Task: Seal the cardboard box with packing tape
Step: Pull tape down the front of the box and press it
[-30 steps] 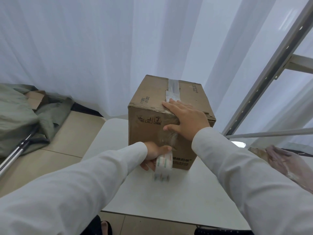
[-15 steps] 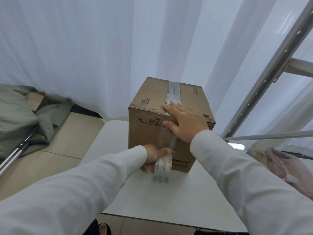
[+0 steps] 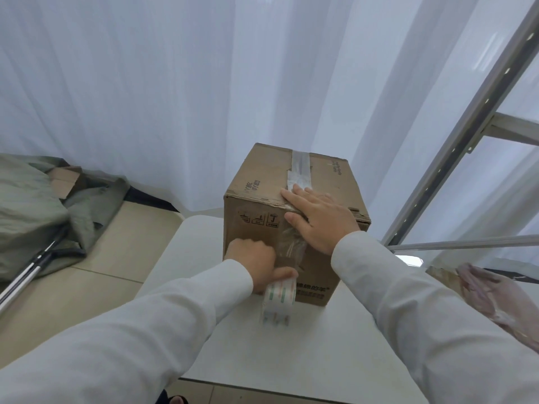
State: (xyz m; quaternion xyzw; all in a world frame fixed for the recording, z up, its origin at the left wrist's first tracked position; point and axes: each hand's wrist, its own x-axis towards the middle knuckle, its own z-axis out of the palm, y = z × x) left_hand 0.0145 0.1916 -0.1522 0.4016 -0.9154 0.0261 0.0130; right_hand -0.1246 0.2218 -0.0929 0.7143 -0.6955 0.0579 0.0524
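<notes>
A brown cardboard box [image 3: 262, 182] stands on a white table [image 3: 306, 354], with a strip of clear tape [image 3: 300, 167] running along its top seam and down the near side. My right hand [image 3: 323, 220] lies flat over the box's near top edge and presses on the tape. Low against the near face, my left hand [image 3: 256, 263] grips a roll of packing tape [image 3: 278, 301]. A stretch of clear tape runs from the roll up the box face to my right hand.
White curtains hang behind the box. A grey-green cloth [image 3: 32, 214] with a cardboard piece and a metal pole [image 3: 29, 272] lies on the floor at left. A metal shelf frame [image 3: 455, 141] rises at right, with a pinkish plastic bag [image 3: 501, 298] below it.
My left hand has risen a little against the box face, its knuckles now above the roll. My right hand stays pressed on the top edge.
</notes>
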